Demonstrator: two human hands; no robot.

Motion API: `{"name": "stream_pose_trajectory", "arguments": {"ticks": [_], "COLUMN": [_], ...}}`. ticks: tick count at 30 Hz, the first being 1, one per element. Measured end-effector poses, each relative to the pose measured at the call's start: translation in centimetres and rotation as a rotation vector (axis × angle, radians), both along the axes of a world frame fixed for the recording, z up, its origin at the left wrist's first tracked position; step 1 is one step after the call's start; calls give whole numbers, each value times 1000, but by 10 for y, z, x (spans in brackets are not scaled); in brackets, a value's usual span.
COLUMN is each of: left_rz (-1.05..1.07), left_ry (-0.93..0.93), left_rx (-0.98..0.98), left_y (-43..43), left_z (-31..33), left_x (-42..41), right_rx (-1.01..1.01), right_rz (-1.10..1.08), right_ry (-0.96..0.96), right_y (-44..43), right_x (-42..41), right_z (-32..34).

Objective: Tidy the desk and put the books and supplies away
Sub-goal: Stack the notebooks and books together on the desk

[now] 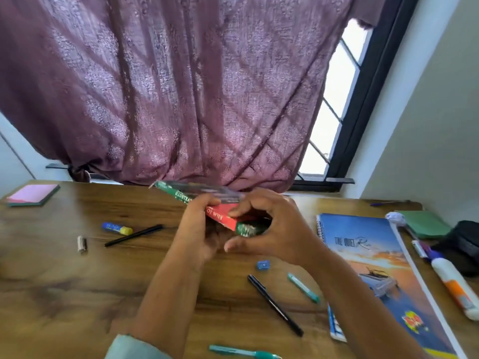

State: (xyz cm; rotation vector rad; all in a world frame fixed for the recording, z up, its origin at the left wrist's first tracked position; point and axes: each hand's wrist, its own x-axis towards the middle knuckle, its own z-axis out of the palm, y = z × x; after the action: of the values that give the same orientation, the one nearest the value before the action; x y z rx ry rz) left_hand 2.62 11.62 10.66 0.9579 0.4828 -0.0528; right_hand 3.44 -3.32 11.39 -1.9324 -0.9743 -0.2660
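Note:
A thick book (223,216) with a green and red spine is held above the middle of the wooden desk (64,281), spine toward me. My left hand (199,229) grips it from the left and below. My right hand (269,224) grips its near right end, fingers curled over the top. Loose supplies lie around: a black pen (133,235) and a blue and yellow glue stick (116,228) to the left, a second black pen (274,304), a teal pen (303,287) and a blue sharpener (263,265) nearer me.
A blue spiral notebook (375,268) lies at the right with a long white stick (425,281) across it. Beyond it are a white glue bottle (453,281), a black pouch (464,244) and a green pad (422,224). A pink notepad (33,194) sits far left, a small eraser (82,244) near it.

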Motion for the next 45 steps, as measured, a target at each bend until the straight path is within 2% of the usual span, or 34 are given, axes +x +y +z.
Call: {"name": "stream_pose_trajectory", "arguments": {"ticks": [1, 3, 4, 7, 9, 11, 14, 17, 19, 25, 28, 30, 41, 45], "left_rz": [5, -8, -19, -63, -131, -210, -282, -321, -367, -540, -569, -589, -746, -712], "left_ry": [-3, -21, -25, -13, -23, -42, -78, -94, -56, -55, -126, -180, -270, -303], "left_rx": [5, 33, 47, 88, 93, 114, 250, 375, 483, 764, 1154, 1279, 1447, 1484], "left_y": [-13, -39, -52, -87, -109, -134, -171, -200, -214, -224, -227, -229, -233, -229], "left_z": [-2, -6, -8, -25, -37, -44, -56, -76, -93, -133, -138, -140, -159, -164], "left_x": [0, -3, -4, -4, -4, -5, -2, 1, -1, -21, -32, -39, -72, -74], "right_rx": [-66, -46, 15, 35, 63, 242, 388, 367, 360, 184, 75, 36, -256, -321], "right_rz": [59, 146, 83, -400, -482, -471, -675, -947, -1038, -1112, -1132, -1151, -1126, -1123], "right_ry": [123, 402, 467, 470, 751, 969, 867, 733, 750, 755, 706, 679, 705, 726], "right_y": [-16, -54, -76, -146, -182, -207, -234, -248, -255, -267, -264, -262, -266, -264], "right_x": [-4, -7, -3, 8, 2, -12, -29, -49, -61, -71, -75, -75, -69, -70], "right_z": [1, 0, -7, -33, -47, -58, -89, -123, -142, -164, -163, -167, -162, -164]}}
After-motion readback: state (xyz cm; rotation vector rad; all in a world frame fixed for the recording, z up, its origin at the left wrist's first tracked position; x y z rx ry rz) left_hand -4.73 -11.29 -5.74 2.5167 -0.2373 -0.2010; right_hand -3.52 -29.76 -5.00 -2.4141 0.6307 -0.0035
